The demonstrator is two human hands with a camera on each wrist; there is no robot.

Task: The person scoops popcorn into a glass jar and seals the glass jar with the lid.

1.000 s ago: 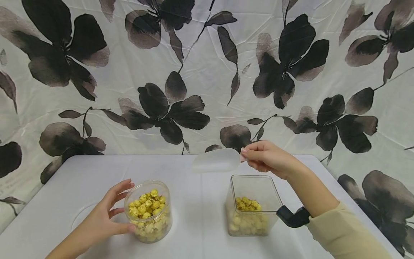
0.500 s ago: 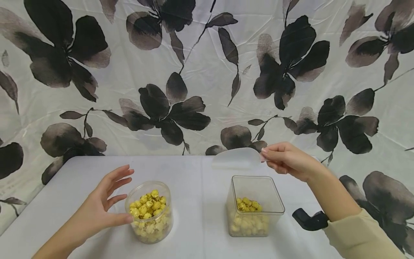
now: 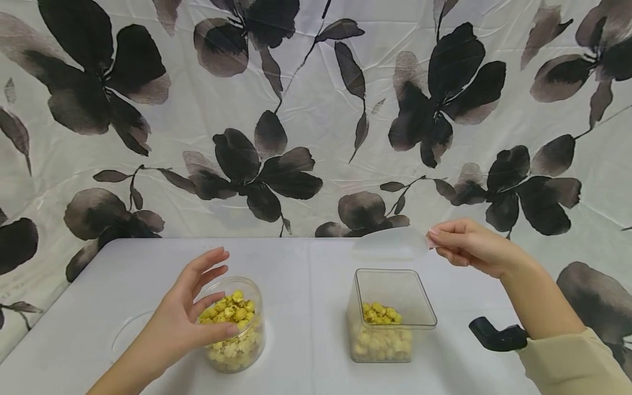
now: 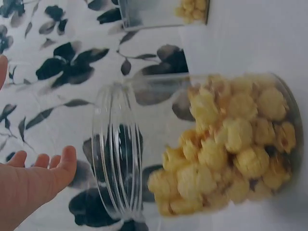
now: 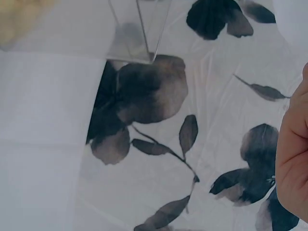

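Observation:
A clear round jar [image 3: 261, 329] of yellow popcorn [image 3: 239, 307] stands upright on the white table at left. My left hand [image 3: 173, 323] hovers around its near-left side, fingers spread and loosely bent; the left wrist view shows a gap between hand [image 4: 33, 187] and jar rim [image 4: 115, 149]. At right, my right hand [image 3: 469, 247] pinches the pinkish handle end of a translucent scoop [image 3: 390, 244], held level above the back of a clear square container [image 3: 395, 288]. That container holds popcorn low down. Only the edge of the right hand [image 5: 294, 159] shows in the right wrist view.
A clear round lid-like disc [image 3: 120, 334] lies on the table [image 3: 306, 302] left of the jar, partly behind my left arm. A floral cloth [image 3: 316, 109] hangs behind the table. A black wrist device [image 3: 498, 334] sits by the right sleeve.
My right hand has moved rightward with the scoop, over the square container. My left hand has come away from the jar, then shifted right, in front of its rim. Both containers stay put.

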